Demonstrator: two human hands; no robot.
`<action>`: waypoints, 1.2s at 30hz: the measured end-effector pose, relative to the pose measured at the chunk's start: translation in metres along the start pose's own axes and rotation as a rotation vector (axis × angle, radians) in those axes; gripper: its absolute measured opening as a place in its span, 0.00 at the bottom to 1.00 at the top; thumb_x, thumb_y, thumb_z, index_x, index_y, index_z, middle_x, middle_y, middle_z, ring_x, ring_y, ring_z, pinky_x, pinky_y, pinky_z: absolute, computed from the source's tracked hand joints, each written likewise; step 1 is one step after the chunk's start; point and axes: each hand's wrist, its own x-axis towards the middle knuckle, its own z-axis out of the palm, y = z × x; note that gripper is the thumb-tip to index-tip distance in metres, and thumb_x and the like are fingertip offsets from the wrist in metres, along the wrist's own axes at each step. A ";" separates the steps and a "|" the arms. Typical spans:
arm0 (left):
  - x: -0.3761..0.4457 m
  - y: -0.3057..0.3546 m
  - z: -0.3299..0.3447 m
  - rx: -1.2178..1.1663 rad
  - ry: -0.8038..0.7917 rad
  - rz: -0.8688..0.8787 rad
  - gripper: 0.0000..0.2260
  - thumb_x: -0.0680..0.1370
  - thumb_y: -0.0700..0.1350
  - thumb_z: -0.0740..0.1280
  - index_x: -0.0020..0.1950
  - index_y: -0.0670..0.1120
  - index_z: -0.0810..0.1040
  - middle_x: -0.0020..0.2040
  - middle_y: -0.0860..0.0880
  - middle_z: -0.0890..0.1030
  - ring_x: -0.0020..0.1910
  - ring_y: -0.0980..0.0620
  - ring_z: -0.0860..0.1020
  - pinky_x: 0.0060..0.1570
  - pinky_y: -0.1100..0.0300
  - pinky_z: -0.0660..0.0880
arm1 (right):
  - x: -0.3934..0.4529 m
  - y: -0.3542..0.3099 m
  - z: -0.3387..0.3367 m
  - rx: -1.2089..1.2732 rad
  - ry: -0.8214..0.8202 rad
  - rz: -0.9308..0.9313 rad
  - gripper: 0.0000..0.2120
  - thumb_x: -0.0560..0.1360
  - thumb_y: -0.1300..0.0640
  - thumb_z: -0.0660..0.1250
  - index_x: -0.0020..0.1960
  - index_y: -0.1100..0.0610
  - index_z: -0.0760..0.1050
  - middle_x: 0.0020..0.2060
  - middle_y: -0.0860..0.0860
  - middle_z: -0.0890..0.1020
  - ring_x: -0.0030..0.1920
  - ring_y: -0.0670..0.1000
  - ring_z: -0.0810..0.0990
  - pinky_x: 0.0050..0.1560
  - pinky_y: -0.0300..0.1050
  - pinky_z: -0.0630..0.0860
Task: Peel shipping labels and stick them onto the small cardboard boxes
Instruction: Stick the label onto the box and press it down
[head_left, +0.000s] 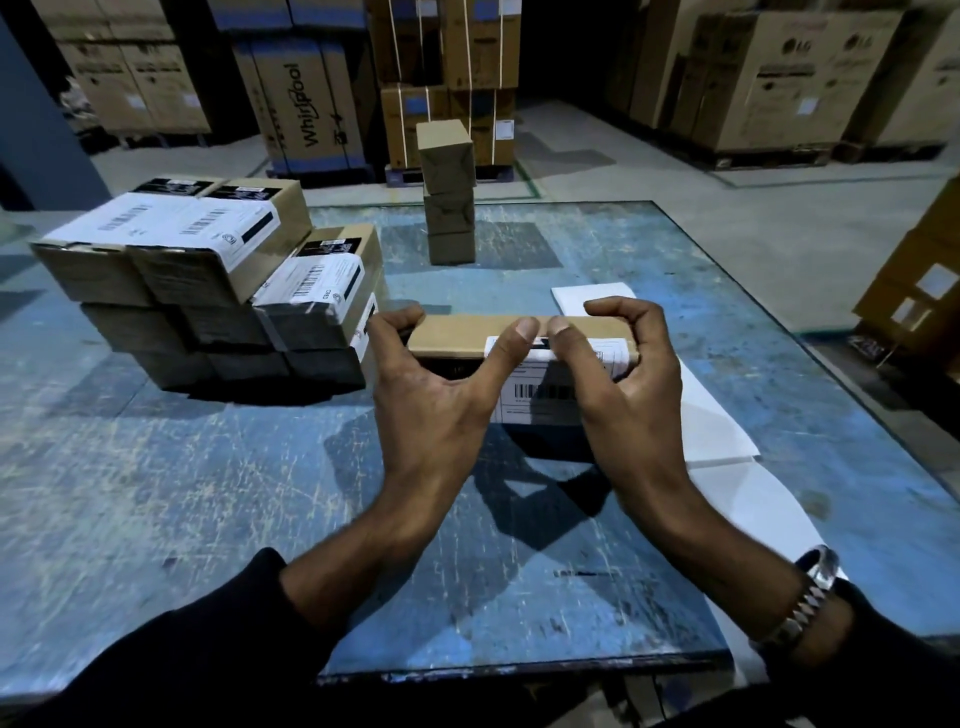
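- Warehouse setting, scratched blue table (156, 493); the small box (467, 332) sits at centre, held in both hands.
- Left hand (431, 400) grips its left end; right hand (623, 379) curls over it, thumb pressing the shipping label (540, 395), seemingly the sticking step.
- Labelled boxes (208, 280) stacked at 10 o'clock; unlabelled stack (449, 192) at 12; backing sheets (717, 431) at 3.
- Background cartons read "Whirlpool" (306, 104) and "LG" (795, 49); label print illegible.

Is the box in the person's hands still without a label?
No: a white barcode label already lies on the box, folded over its top edge, with both thumbs pressing on it.
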 end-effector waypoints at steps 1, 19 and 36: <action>0.001 0.000 0.001 -0.012 0.011 -0.002 0.32 0.71 0.62 0.81 0.65 0.52 0.68 0.60 0.52 0.78 0.54 0.62 0.81 0.54 0.58 0.82 | 0.000 0.001 0.000 -0.014 0.001 -0.009 0.12 0.82 0.54 0.73 0.62 0.55 0.75 0.42 0.38 0.84 0.42 0.38 0.84 0.37 0.32 0.76; 0.007 -0.005 0.000 0.007 0.008 -0.046 0.31 0.69 0.64 0.80 0.64 0.55 0.68 0.61 0.51 0.77 0.53 0.64 0.81 0.53 0.56 0.83 | 0.004 0.004 0.000 0.086 -0.068 0.140 0.07 0.83 0.51 0.70 0.58 0.48 0.75 0.46 0.44 0.83 0.43 0.41 0.84 0.39 0.41 0.79; 0.010 -0.002 -0.004 -0.121 0.018 -0.115 0.27 0.73 0.53 0.82 0.64 0.50 0.70 0.56 0.52 0.79 0.52 0.55 0.84 0.50 0.52 0.85 | 0.006 0.004 -0.001 0.046 -0.064 0.126 0.04 0.84 0.50 0.68 0.57 0.48 0.79 0.48 0.43 0.84 0.44 0.40 0.83 0.39 0.39 0.77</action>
